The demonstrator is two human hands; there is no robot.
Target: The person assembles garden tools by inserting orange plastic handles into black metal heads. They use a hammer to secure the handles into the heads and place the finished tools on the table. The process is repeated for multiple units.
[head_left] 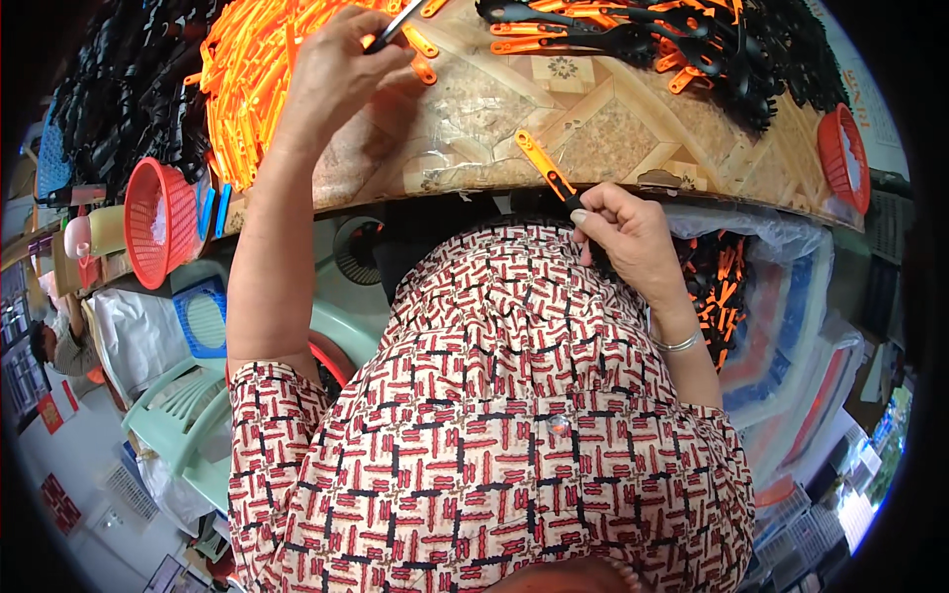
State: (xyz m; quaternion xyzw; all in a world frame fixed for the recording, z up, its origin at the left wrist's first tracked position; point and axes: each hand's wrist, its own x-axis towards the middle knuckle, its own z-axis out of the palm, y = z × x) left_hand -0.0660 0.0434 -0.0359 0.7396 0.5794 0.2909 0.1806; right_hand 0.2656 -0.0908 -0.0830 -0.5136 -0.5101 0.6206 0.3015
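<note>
My left hand [341,64] is up at the far side of the table, beside a heap of loose orange handles [247,79]. Its fingers are closed on a slim tool with a black grip and pale metal shaft [400,22]; I cannot make out its exact kind. Close to the table's front edge, my right hand [623,232] pinches a utensil with an orange handle [539,155] and a black stem. The handle points up and left over the tabletop. The utensil's other end is hidden by the hand and the table edge.
Black utensils with orange handles [633,40] lie at the back right, and dark pieces [129,89] are piled far left. Red baskets [158,232] sit at both ends of the table [474,128]. Below right is a plastic-lined container [776,326] near more utensils [720,287].
</note>
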